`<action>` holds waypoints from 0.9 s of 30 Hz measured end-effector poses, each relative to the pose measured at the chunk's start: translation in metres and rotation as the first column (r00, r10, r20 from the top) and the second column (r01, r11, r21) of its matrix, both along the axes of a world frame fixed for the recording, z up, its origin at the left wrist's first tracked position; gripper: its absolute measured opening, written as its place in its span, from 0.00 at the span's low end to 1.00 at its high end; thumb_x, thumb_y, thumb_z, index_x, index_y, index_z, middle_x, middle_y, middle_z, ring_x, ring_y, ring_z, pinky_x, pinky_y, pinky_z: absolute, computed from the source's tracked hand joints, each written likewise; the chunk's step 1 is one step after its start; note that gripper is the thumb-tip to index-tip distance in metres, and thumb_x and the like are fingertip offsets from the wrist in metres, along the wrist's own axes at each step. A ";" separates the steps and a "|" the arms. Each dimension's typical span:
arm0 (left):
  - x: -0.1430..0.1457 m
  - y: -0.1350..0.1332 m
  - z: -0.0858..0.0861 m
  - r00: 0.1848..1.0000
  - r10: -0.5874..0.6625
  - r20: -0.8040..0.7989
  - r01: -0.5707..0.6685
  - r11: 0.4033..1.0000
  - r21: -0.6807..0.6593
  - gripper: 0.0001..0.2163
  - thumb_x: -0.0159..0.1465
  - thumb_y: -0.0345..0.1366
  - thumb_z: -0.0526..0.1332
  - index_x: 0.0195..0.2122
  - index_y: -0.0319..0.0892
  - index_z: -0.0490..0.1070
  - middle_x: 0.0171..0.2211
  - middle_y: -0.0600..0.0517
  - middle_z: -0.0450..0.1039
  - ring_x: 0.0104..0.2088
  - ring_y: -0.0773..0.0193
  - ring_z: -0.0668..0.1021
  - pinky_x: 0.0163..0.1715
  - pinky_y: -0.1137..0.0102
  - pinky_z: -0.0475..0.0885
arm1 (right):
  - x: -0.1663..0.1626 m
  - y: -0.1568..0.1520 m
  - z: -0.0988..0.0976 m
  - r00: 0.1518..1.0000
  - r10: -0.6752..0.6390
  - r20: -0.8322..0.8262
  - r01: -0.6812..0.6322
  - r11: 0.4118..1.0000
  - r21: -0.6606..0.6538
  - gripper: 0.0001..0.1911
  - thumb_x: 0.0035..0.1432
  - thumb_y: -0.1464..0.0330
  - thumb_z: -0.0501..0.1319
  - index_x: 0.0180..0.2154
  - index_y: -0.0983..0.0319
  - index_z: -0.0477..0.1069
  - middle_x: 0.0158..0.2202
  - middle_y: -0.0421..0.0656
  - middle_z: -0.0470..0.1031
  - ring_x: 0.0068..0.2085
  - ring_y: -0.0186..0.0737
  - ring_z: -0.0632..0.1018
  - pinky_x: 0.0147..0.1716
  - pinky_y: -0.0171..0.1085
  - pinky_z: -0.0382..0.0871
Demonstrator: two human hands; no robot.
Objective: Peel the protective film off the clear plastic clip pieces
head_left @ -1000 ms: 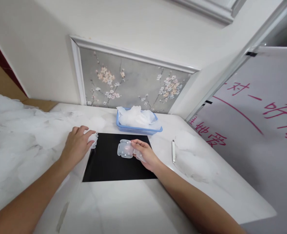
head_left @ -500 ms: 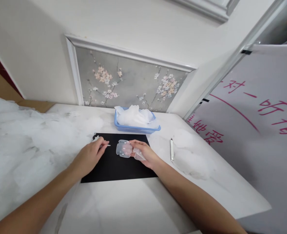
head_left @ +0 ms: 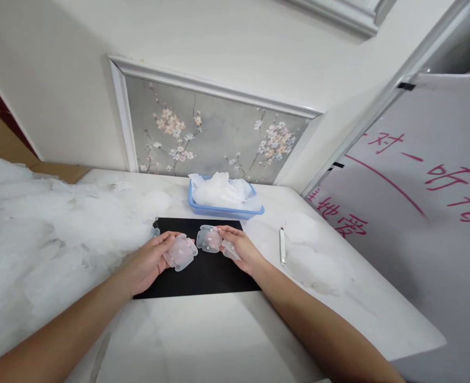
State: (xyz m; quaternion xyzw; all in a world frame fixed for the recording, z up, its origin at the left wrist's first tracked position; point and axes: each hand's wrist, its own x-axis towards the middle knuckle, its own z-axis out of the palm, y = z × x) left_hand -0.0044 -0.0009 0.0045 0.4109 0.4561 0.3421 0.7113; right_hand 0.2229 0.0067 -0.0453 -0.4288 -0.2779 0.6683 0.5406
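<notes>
Left hand [head_left: 155, 260] has its thumb and fingers closed on a scalloped translucent plastic piece [head_left: 181, 252]; right hand [head_left: 240, 247] pinches a tabbed translucent plastic piece [head_left: 209, 239] by its right edge. Key relation: the two pieces face each other side by side above the black mat [head_left: 203, 279], facing edges just beside each other — cannot tell if they touch. The left one sits a bit closer to the wearer; neither shows a clear long axis. Each hand lies on the outer side of its own piece. Another translucent section [head_left: 230, 250] shows against the right palm; cannot tell if it is joined to the pinched piece. One more loose piece [head_left: 155, 232] is at the mat's far left corner, left hand nearer. Blue basket [head_left: 227, 214] stands beyond the mat, white slim tool [head_left: 282, 247] lies right of it, big translucent heap [head_left: 59, 234] left. Writing: whiteboard [head_left: 438, 255] at right carries red handwriting — 对一听 above, 她爱 below, remaining characters cut off. No brand or label readable on the pieces.
</notes>
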 end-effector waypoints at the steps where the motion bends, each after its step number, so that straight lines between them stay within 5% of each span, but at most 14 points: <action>1: -0.001 0.001 0.000 0.999 0.025 0.048 -0.022 0.998 -0.055 0.10 0.64 0.39 0.59 0.45 0.42 0.71 0.49 0.45 0.74 0.49 0.58 0.76 0.46 0.65 0.72 | 0.000 0.000 0.000 1.000 0.005 0.005 -0.005 1.000 -0.006 0.21 0.34 0.61 0.75 0.32 0.62 0.76 0.30 0.42 0.75 0.29 0.34 0.74 0.27 0.33 0.65; 8: -0.001 0.002 0.006 0.987 0.027 0.160 0.010 0.974 -0.225 0.17 0.67 0.45 0.54 0.50 0.38 0.68 0.53 0.41 0.72 0.49 0.53 0.77 0.46 0.59 0.73 | 0.000 -0.001 0.003 0.999 0.006 0.035 -0.008 0.997 0.071 0.20 0.40 0.57 0.73 0.33 0.61 0.73 0.25 0.38 0.70 0.26 0.33 0.70 0.28 0.34 0.64; 11: -0.001 0.001 0.008 0.977 -0.005 0.214 0.054 0.973 -0.224 0.21 0.66 0.49 0.53 0.51 0.38 0.66 0.55 0.39 0.70 0.51 0.50 0.76 0.49 0.55 0.71 | 0.000 -0.005 0.008 0.968 -0.069 0.239 0.014 0.975 0.222 0.20 0.50 0.51 0.65 0.33 0.60 0.71 0.23 0.37 0.64 0.24 0.33 0.66 0.28 0.36 0.63; 13: -0.001 0.002 0.008 0.974 -0.023 0.227 0.074 0.973 -0.217 0.22 0.66 0.50 0.52 0.52 0.38 0.66 0.55 0.39 0.70 0.51 0.49 0.76 0.49 0.55 0.71 | -0.001 -0.009 0.011 0.856 -0.124 0.503 -0.094 0.918 0.386 0.19 0.50 0.52 0.66 0.38 0.59 0.72 0.27 0.38 0.66 0.27 0.35 0.68 0.30 0.36 0.64; 15: -0.001 0.002 0.008 0.972 -0.044 0.230 0.092 0.975 -0.203 0.23 0.66 0.51 0.52 0.53 0.38 0.66 0.52 0.39 0.72 0.48 0.50 0.77 0.48 0.55 0.71 | -0.005 -0.015 0.012 0.670 -0.154 0.726 -0.346 0.801 0.489 0.25 0.46 0.57 0.71 0.46 0.57 0.71 0.34 0.40 0.68 0.33 0.38 0.70 0.35 0.37 0.66; 17: -0.001 0.001 0.008 0.971 -0.067 0.230 0.112 0.976 -0.188 0.23 0.66 0.52 0.52 0.52 0.38 0.66 0.48 0.41 0.74 0.46 0.53 0.78 0.48 0.56 0.71 | -0.010 -0.020 0.013 0.486 -0.182 0.854 -0.575 0.670 0.470 0.27 0.48 0.61 0.70 0.52 0.53 0.70 0.41 0.43 0.67 0.36 0.39 0.71 0.36 0.38 0.67; 19: 0.000 0.000 0.008 0.973 -0.095 0.212 0.131 0.978 -0.160 0.24 0.66 0.52 0.51 0.52 0.38 0.67 0.45 0.42 0.75 0.45 0.54 0.78 0.49 0.58 0.71 | -0.016 -0.025 0.013 0.405 -0.225 0.886 -0.658 0.600 0.454 0.17 0.56 0.63 0.64 0.49 0.53 0.73 0.46 0.46 0.66 0.36 0.38 0.71 0.35 0.38 0.68; 22: 0.001 0.000 0.009 0.994 -0.092 0.060 0.093 0.996 -0.014 0.24 0.64 0.53 0.53 0.52 0.39 0.69 0.47 0.42 0.75 0.47 0.54 0.77 0.49 0.61 0.70 | -0.020 -0.028 0.014 0.561 -0.189 0.806 -0.553 0.638 0.535 0.09 0.61 0.63 0.58 0.38 0.57 0.75 0.49 0.48 0.69 0.38 0.40 0.73 0.39 0.41 0.68; 24: -0.002 0.004 0.008 0.995 -0.004 -0.099 0.021 0.986 0.167 0.25 0.62 0.55 0.56 0.51 0.40 0.70 0.47 0.42 0.76 0.49 0.53 0.76 0.51 0.60 0.69 | -0.019 -0.026 0.014 0.735 -0.063 0.675 -0.398 0.767 0.504 0.10 0.59 0.60 0.60 0.33 0.59 0.72 0.41 0.46 0.74 0.36 0.40 0.74 0.38 0.40 0.68; 27: -0.011 0.012 0.003 0.925 0.118 -0.362 0.052 0.902 0.428 0.22 0.61 0.53 0.57 0.48 0.42 0.72 0.47 0.44 0.76 0.50 0.51 0.75 0.53 0.59 0.66 | -0.012 -0.020 0.014 0.900 0.102 0.423 -0.231 0.936 0.266 0.13 0.51 0.58 0.66 0.32 0.60 0.70 0.27 0.40 0.74 0.24 0.34 0.70 0.25 0.33 0.63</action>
